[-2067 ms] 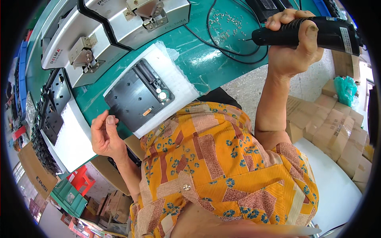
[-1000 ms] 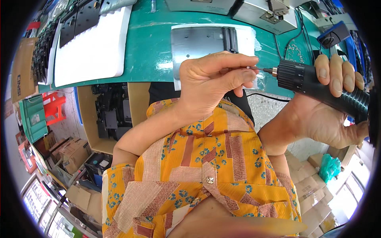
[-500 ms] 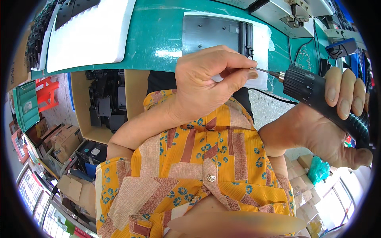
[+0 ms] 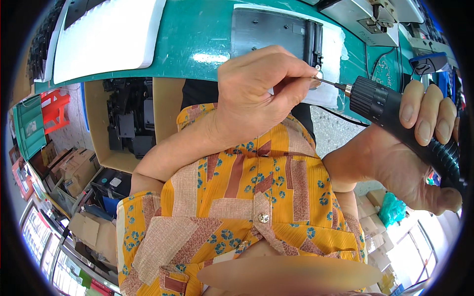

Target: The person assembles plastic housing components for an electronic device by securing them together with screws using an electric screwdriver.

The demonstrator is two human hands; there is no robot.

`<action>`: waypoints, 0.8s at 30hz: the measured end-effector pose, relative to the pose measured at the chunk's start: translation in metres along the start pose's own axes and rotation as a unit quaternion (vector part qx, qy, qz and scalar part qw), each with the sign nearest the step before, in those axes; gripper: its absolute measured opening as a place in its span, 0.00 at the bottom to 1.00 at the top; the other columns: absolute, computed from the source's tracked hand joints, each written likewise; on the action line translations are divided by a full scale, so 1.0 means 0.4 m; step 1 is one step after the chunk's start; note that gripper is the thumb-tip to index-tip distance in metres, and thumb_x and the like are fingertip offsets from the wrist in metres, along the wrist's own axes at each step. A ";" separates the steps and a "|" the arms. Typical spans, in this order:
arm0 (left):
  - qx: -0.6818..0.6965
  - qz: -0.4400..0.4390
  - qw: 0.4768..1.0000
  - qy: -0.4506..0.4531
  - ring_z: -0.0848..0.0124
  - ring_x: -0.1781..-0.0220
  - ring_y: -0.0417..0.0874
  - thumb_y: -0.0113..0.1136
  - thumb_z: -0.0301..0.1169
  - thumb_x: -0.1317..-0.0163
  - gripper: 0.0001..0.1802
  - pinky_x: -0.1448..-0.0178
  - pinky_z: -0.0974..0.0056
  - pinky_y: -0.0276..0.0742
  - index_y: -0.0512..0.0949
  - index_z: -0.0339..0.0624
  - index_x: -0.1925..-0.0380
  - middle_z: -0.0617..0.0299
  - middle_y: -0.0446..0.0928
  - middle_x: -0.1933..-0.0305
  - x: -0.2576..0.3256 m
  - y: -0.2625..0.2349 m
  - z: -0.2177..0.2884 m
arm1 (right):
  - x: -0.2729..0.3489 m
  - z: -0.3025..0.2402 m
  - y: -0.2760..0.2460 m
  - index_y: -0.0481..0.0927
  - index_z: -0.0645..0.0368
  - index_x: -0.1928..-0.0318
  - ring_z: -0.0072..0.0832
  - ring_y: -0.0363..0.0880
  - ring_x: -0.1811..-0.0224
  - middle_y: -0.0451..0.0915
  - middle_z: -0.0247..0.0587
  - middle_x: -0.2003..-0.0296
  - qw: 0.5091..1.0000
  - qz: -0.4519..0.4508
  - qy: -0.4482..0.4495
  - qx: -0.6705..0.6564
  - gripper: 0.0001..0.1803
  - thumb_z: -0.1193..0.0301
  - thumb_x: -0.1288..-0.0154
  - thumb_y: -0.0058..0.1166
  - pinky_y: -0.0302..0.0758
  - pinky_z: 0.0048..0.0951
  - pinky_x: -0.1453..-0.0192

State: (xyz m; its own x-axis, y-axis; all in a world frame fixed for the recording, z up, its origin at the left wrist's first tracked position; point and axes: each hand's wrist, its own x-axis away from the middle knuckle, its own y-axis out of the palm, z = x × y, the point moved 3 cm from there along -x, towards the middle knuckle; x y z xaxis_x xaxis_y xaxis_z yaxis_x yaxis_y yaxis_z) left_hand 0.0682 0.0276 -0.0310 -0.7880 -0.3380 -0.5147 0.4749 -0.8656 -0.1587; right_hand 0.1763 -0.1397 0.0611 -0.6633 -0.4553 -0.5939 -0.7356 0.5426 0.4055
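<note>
My right hand (image 4: pixel 419 133) is wrapped round a black electric screwdriver (image 4: pixel 377 101), its thin bit pointing left. At the tip of that bit, the thumb and forefinger of my left hand (image 4: pixel 266 86) are pinched together. Whatever sits between those fingertips is too small to make out; a tiny shiny spot shows there. Just beyond my left hand lies a dark flat panel (image 4: pixel 271 32) with a black hinge-like bar (image 4: pixel 312 42) along its right side. It rests on a white foam sheet (image 4: pixel 332 47), and my left hand hides its near part.
A green table (image 4: pixel 197 37) carries another white foam sheet (image 4: pixel 106 42) at the left. Small loose screws (image 4: pixel 385 69) lie near cables at the right, below a metal machine (image 4: pixel 373 24). Left of my lap stands an open cardboard box (image 4: pixel 168 106) of black parts (image 4: pixel 131 116).
My left fingertips and the screwdriver's bit have shifted slightly up in the picture, still meeting at the tip. The panel appears a little farther right and up as the view moved.
</note>
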 end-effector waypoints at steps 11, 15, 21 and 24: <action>-0.021 0.003 0.999 0.025 0.78 0.71 0.83 0.71 0.15 0.42 0.09 0.69 0.75 0.77 0.86 0.35 0.62 0.60 0.85 0.67 0.013 0.001 -0.008 | -0.005 0.007 -0.001 0.75 0.58 0.51 0.26 0.74 0.65 0.75 0.35 0.62 0.998 -0.067 0.018 0.003 0.39 0.38 0.49 0.70 0.67 0.33 0.59; -0.039 -0.005 0.998 0.042 0.78 0.73 0.81 0.71 0.15 0.43 0.10 0.72 0.74 0.74 0.86 0.36 0.62 0.60 0.84 0.68 0.020 0.000 -0.008 | 0.001 0.010 -0.001 0.75 0.57 0.51 0.26 0.74 0.65 0.75 0.35 0.62 0.997 -0.072 0.024 0.009 0.39 0.38 0.48 0.70 0.67 0.33 0.59; -0.045 -0.005 0.998 0.035 0.79 0.75 0.78 0.72 0.16 0.44 0.11 0.75 0.74 0.70 0.86 0.38 0.61 0.61 0.84 0.69 0.033 -0.005 -0.014 | 0.009 0.018 0.008 0.74 0.56 0.51 0.27 0.75 0.64 0.75 0.35 0.62 0.996 -0.084 0.036 0.022 0.40 0.36 0.48 0.70 0.68 0.33 0.58; -0.072 0.020 0.997 0.023 0.78 0.74 0.78 0.74 0.17 0.46 0.15 0.75 0.74 0.70 0.86 0.40 0.58 0.61 0.84 0.67 0.042 -0.026 -0.009 | 0.011 0.025 0.008 0.74 0.56 0.51 0.27 0.75 0.64 0.75 0.35 0.61 0.994 -0.090 0.045 0.029 0.40 0.36 0.48 0.69 0.68 0.33 0.58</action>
State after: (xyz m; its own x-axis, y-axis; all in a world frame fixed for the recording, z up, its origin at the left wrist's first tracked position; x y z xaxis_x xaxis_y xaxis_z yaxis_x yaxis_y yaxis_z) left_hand 0.0516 0.0323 -0.0410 -0.7499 -0.3513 -0.5605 0.5597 -0.7887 -0.2545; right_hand 0.1724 -0.1328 0.0531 -0.5327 -0.6084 -0.5883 -0.8362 0.4855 0.2551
